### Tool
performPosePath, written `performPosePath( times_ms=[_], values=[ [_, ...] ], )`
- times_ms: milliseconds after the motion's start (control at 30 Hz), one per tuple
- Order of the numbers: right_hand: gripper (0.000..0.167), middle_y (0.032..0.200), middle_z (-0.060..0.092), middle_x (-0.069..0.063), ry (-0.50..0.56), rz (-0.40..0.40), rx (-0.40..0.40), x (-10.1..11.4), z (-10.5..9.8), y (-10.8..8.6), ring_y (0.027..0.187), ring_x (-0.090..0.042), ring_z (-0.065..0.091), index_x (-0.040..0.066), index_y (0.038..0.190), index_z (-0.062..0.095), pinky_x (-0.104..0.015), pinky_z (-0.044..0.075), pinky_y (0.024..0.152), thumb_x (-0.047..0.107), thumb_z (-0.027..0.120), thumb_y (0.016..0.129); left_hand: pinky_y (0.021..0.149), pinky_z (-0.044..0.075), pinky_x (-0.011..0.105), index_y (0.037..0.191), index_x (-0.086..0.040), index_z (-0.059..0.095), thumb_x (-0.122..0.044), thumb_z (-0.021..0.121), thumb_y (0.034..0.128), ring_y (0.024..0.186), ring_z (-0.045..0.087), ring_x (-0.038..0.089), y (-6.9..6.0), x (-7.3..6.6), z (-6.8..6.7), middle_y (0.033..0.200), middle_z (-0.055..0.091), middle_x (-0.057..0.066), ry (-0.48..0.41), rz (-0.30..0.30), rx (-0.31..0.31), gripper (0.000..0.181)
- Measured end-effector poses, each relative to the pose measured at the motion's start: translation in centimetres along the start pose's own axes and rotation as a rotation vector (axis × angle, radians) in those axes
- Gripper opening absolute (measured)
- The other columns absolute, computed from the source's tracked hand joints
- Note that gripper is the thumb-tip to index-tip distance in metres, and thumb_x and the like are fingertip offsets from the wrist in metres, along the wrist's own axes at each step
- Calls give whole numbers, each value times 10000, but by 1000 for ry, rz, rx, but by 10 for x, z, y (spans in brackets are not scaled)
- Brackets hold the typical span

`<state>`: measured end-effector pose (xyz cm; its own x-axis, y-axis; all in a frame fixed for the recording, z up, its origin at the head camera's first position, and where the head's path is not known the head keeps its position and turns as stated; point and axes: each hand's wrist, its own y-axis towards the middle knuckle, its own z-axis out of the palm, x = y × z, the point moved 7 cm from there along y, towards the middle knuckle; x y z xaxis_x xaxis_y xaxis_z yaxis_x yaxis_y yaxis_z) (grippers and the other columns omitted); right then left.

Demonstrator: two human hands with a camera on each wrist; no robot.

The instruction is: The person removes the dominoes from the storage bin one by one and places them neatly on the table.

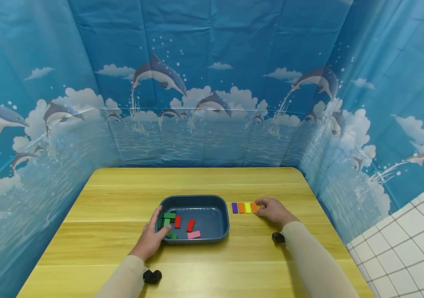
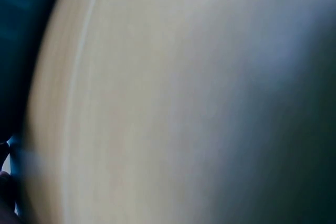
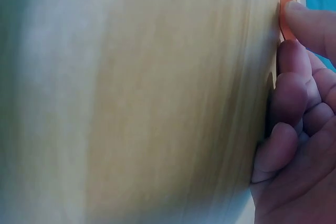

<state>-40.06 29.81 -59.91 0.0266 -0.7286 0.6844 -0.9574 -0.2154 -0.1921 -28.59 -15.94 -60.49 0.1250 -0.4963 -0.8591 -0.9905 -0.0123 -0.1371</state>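
Observation:
A navy plastic tray [image 1: 212, 239] stands in the middle of the wooden table. My left hand [image 1: 150, 240] holds its left rim, thumb over the inside and fingers along the outer side. Inside lie several green blocks [image 1: 169, 215], two red blocks [image 1: 190, 225] and a pink block [image 1: 194, 234], all flat and domino-like. Right of the tray, a purple block [image 1: 235, 207], an orange one [image 1: 241, 207] and a yellow block [image 1: 247, 207] form a row. At its right end my right hand [image 1: 274, 212] pinches another orange block [image 3: 285, 17], thumb on it and other fingers curled.
The yellowish wooden table [image 1: 115, 207] has rounded far corners. A blue dolphin-print curtain [image 1: 204, 136] hangs behind it and along both sides. White tiles [image 1: 401, 248] show at the lower right. The left wrist view is mostly blurred tabletop.

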Motion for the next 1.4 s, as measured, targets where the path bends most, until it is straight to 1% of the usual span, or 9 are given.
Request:
performPosePath(
  times_ms=[67, 233, 500, 767, 867, 967, 1200, 1333, 1400],
  values=[
    [492, 915, 624, -32, 1, 5, 2, -1, 0, 1, 826, -186, 543, 7, 1386, 637, -328, 452, 790, 184, 745, 940, 1128, 277, 838, 1666, -459, 157, -438, 602, 1056, 1544, 206, 575, -1, 0, 0, 1731, 259, 180, 2, 3, -1, 755],
    [518, 911, 626, -35, 16, 0, 15, -2, 2, 1, 782, -182, 525, -12, 1406, 617, -318, 444, 746, 178, 744, 941, 1129, 300, 824, 1668, -447, 161, -437, 602, 1057, 1531, 246, 563, -2, -1, 0, 1722, 267, 193, 5, 1, -1, 754],
    [558, 880, 602, -39, 70, 13, 30, -3, 2, 0, 722, -170, 485, -28, 1457, 570, -318, 424, 697, 160, 737, 958, 1133, 274, 835, 1670, -444, 154, -433, 598, 1060, 1548, 183, 572, -2, -1, 0, 1735, 250, 169, 1, 2, -2, 755],
    [568, 914, 611, -40, 48, 32, 21, -3, 1, -2, 776, -181, 510, -9, 1445, 590, -321, 431, 729, 190, 754, 939, 1149, 223, 843, 1669, -444, 157, -431, 599, 1060, 1566, 120, 586, 0, 0, 1, 1750, 229, 143, -10, 11, 3, 753],
    [567, 932, 617, -41, 45, 32, 22, -4, 0, -2, 817, -187, 526, 8, 1439, 600, -326, 437, 758, 208, 761, 933, 1147, 231, 842, 1669, -444, 163, -436, 603, 1056, 1563, 140, 581, 1, 0, 1, 1748, 235, 140, -10, 17, -1, 754],
    [564, 915, 608, -33, 57, 21, 30, -4, 0, -3, 828, -188, 525, 9, 1445, 594, -335, 432, 783, 205, 752, 940, 1146, 243, 837, 1669, -443, 167, -439, 607, 1053, 1559, 162, 574, 1, 0, 1, 1746, 241, 141, -10, 16, -3, 757],
    [594, 825, 549, -4, 86, 11, 60, -3, 0, -5, 803, -184, 508, -5, 1480, 553, -342, 422, 811, 184, 738, 948, 1144, 247, 837, 1670, -437, 164, -435, 602, 1059, 1557, 160, 580, -1, -1, 1, 1747, 236, 146, -11, 14, 4, 752],
    [591, 852, 563, -15, 91, 11, 58, -3, 0, -4, 795, -186, 505, -4, 1478, 557, -342, 422, 794, 166, 737, 941, 1147, 237, 839, 1671, -439, 160, -435, 603, 1059, 1562, 149, 579, -1, 0, 1, 1750, 230, 142, -13, 10, 4, 755],
    [586, 874, 579, -28, 90, 11, 52, -4, 0, -3, 789, -191, 509, -4, 1473, 564, -338, 425, 776, 159, 743, 939, 1147, 241, 837, 1670, -440, 159, -434, 603, 1058, 1560, 165, 574, 0, 0, 1, 1748, 232, 143, -12, 9, 1, 757]
  ],
)
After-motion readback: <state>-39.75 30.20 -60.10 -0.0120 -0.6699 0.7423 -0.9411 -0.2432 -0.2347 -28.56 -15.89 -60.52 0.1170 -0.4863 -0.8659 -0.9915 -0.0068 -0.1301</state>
